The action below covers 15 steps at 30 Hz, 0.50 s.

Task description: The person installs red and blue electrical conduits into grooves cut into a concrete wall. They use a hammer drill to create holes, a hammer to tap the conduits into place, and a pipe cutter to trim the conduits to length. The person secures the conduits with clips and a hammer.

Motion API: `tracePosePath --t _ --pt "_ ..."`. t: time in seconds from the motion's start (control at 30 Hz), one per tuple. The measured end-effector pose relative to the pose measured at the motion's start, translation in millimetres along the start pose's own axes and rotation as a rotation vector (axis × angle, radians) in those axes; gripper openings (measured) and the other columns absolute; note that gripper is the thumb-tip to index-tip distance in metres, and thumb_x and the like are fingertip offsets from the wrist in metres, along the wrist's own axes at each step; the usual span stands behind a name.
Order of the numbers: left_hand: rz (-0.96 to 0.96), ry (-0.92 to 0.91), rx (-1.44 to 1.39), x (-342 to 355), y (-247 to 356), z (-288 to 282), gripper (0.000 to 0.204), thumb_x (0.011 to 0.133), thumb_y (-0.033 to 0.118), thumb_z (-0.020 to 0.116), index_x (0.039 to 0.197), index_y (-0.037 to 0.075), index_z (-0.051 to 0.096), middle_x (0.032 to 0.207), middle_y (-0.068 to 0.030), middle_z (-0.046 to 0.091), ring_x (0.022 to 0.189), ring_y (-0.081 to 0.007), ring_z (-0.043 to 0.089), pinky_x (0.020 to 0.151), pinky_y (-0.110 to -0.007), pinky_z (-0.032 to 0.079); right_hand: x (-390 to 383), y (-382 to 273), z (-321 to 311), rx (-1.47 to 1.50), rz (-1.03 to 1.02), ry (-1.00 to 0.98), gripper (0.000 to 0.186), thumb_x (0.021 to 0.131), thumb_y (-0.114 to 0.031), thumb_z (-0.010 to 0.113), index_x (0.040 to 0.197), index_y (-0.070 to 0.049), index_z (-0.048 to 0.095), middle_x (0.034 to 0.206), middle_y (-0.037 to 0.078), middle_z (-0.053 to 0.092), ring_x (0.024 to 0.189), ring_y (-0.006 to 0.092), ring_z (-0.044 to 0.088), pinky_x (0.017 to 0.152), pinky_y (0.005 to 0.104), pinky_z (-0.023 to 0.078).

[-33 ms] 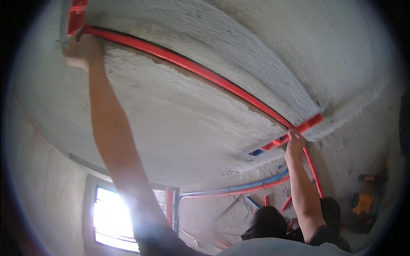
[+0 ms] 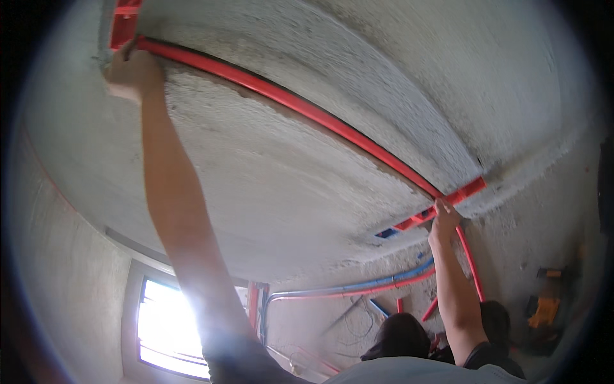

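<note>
A long red conduit pipe [image 2: 288, 99] runs along a chased groove in the grey concrete wall [image 2: 256, 173]. Its upper end meets a red wall box [image 2: 124, 29] at the top left. My left hand [image 2: 134, 75] is closed around the pipe just below that box, its fingertips partly hidden. Down at the right, my right hand [image 2: 444, 217] pinches the pipe's other end, where it meets a row of red wall boxes [image 2: 470, 189] with a blue box [image 2: 386, 233] at one end. Another red pipe [image 2: 470, 262] extends from beside my right hand toward the floor.
Blue and red pipes [image 2: 358, 283] curve along the floor by the wall. Short pipe offcuts [image 2: 378, 307] and a loose wire lie near my knees. A yellow and black power tool [image 2: 543, 312] rests at the right. A bright window [image 2: 169, 329] is at lower left.
The whole view has shifted slightly, with the boxes and both hands appearing a little further right. Both hands keep their places on the pipe.
</note>
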<state>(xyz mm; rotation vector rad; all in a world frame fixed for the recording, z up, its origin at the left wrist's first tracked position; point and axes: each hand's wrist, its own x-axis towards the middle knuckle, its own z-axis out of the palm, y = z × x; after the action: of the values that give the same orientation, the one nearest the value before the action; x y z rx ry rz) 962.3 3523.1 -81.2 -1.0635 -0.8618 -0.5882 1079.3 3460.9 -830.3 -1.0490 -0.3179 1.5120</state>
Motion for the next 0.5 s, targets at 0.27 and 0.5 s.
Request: tracePosePath --t 0.27,0.5 --pt "-0.001 0.012 -0.098 39 -2 -27 0.021 0.083 0.017 0.068 0.096 0.018 0.085 0.097 -0.0067 0.078 0.098 -0.0242 0.069 0.088 -0.037 0.056 -23 -7 20 0.043 0.134 -0.137 0.036 0.099 -0.022 0.069 0.12 0.008 0.068 0.109 0.012 0.073 0.101 0.0186 0.068 0.093 0.0324 0.052" --pt "-0.083 -0.117 0.267 24 -18 -3 0.031 0.09 0.041 0.064 0.115 0.036 0.08 0.109 -0.0135 0.074 0.105 -0.0298 0.066 0.098 -0.043 0.052 7 18 -5 0.056 0.047 -0.225 0.033 0.094 -0.022 0.07 0.118 0.001 0.071 0.114 0.014 0.071 0.102 0.0245 0.064 0.09 0.0398 0.05"
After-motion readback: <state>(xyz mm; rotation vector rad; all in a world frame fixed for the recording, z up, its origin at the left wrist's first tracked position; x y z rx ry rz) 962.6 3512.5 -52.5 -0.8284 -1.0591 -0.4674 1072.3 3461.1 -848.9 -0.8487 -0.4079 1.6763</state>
